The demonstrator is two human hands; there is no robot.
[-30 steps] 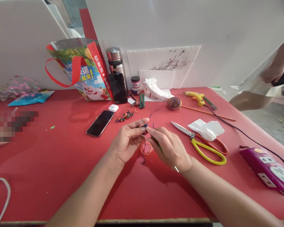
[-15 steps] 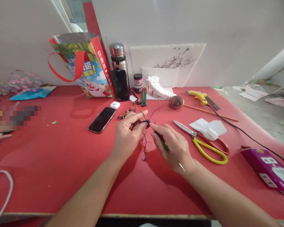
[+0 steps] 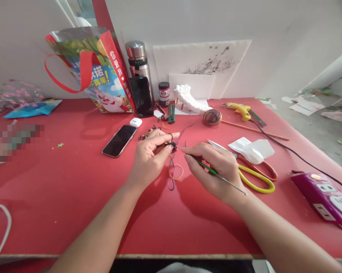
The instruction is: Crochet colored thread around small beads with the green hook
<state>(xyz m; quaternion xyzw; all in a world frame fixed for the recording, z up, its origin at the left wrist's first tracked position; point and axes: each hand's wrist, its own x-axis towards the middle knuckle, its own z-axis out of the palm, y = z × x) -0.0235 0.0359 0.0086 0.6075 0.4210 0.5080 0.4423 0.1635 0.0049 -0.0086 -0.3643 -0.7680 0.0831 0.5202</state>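
Over the red bench (image 3: pixel 59 206), the left hand (image 3: pixel 150 158) pinches a small dark multicoloured yarn piece (image 3: pixel 174 147), a thin strand (image 3: pixel 172 137) looping its index finger. Rightward, a slim metal hook with green grip (image 3: pixel 212 171) points at the piece, held by the right hand (image 3: pixel 222 162), which has drawn slightly back, perhaps pulling a stitch.

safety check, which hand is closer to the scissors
Right: the right hand is just left of the scissors, overlapping them in view; the left hand is farther off to the left.
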